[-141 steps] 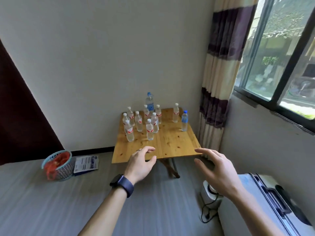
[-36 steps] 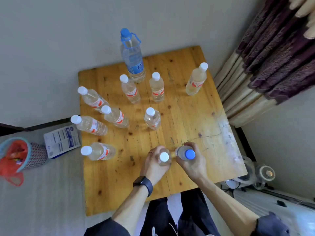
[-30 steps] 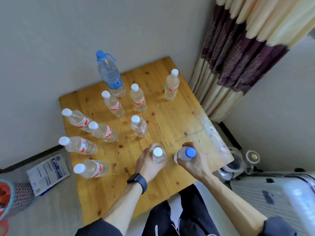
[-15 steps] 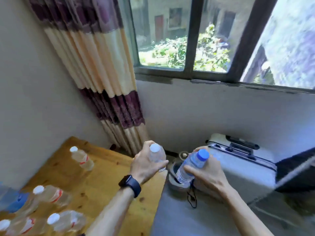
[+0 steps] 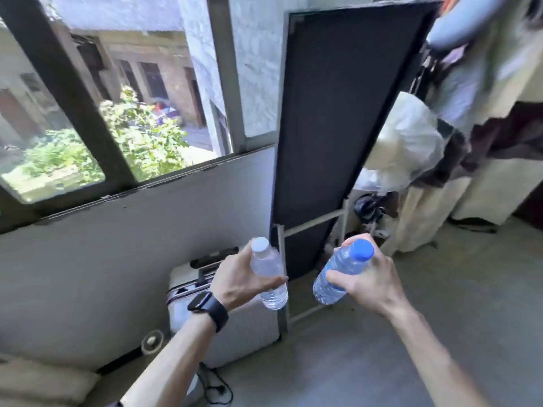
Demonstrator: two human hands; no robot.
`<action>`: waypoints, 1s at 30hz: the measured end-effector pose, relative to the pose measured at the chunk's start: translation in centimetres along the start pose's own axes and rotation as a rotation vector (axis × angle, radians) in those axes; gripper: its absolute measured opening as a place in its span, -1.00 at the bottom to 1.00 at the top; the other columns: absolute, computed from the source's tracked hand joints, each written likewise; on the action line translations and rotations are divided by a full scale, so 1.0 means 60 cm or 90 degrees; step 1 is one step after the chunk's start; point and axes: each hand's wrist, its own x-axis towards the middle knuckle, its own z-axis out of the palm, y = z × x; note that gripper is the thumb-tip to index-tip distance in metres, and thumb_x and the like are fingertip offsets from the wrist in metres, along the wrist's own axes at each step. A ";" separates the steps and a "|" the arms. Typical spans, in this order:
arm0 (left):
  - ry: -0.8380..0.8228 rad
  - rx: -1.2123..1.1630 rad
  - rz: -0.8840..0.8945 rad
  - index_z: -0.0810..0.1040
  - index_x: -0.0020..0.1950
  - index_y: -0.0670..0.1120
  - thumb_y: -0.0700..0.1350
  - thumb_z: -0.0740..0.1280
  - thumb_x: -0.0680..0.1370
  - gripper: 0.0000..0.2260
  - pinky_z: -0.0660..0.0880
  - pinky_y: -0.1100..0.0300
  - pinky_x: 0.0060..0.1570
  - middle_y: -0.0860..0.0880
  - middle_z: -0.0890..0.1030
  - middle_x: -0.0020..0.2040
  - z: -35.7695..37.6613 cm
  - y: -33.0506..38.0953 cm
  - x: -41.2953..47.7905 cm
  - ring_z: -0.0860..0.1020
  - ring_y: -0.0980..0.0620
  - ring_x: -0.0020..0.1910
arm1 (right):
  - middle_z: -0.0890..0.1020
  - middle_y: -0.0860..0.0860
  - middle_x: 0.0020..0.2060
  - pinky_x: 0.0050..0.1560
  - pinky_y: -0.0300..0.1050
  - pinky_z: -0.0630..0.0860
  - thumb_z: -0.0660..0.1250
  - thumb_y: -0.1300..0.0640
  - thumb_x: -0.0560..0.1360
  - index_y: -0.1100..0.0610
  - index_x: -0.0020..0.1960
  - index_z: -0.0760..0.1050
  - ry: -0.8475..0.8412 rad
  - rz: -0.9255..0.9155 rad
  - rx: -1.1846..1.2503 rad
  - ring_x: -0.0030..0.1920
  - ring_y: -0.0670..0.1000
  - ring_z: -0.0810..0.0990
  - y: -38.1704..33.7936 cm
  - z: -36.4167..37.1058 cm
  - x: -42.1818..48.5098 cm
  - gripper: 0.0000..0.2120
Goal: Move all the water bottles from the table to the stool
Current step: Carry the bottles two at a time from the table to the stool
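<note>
Partly, left hand (image 5: 238,279) and right hand (image 5: 371,282) cover bottles (image 5: 266,264)

Left bottle (image 5: 266,264) in my left hand (image 5: 235,282), right bottle (image 5: 342,267) in my right hand (image 5: 370,284), side by side, apart, out in front of me. Suitcase (image 5: 235,327) on the floor (image 5: 440,318) below my left hand, against the wall (image 5: 117,245) under the window (image 5: 117,113). Panel (image 5: 338,113) stands just right of the suitcase, behind both bottles. Clothes (image 5: 411,142) hang right of the panel.
</note>
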 end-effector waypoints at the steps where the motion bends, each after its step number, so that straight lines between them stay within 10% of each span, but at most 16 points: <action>1: -0.022 0.004 0.022 0.46 0.17 0.16 0.36 0.50 0.25 -0.41 0.56 0.11 -0.02 0.16 0.66 -0.06 0.028 0.027 0.028 0.62 0.09 -0.08 | 0.68 -0.13 -0.15 -0.14 -0.17 0.52 0.58 0.05 0.18 -0.06 -0.01 0.40 0.021 0.026 -0.002 -0.16 -0.08 0.60 0.025 -0.030 0.007 -0.52; 9: -0.225 0.011 0.184 0.42 0.17 0.21 0.42 0.48 0.26 -0.40 0.56 0.12 -0.01 0.21 0.64 -0.08 0.250 0.207 0.234 0.62 0.12 -0.07 | 0.62 -0.18 -0.19 -0.13 -0.05 0.56 0.50 -0.04 0.11 -0.04 -0.02 0.45 0.221 0.231 0.054 -0.17 -0.05 0.62 0.204 -0.199 0.037 -0.52; 15: -0.335 -0.018 0.313 0.46 0.17 0.17 0.38 0.49 0.23 -0.40 0.52 0.11 0.05 0.13 0.60 0.05 0.420 0.333 0.358 0.58 0.06 0.06 | 0.62 -0.19 -0.25 -0.28 -0.38 0.44 0.54 0.26 0.27 0.10 -0.04 0.48 0.341 0.347 0.025 -0.31 -0.20 0.56 0.288 -0.299 0.053 -0.65; 30: -0.572 -0.111 0.488 0.33 0.04 0.19 0.13 0.56 0.28 -0.51 0.45 0.15 -0.07 0.13 0.46 0.02 0.804 0.715 0.443 0.49 0.13 0.01 | 0.69 -0.13 -0.09 0.02 0.05 0.61 0.50 -0.13 0.06 -0.13 0.01 0.45 0.627 0.519 0.025 -0.07 -0.04 0.67 0.506 -0.590 0.042 -0.46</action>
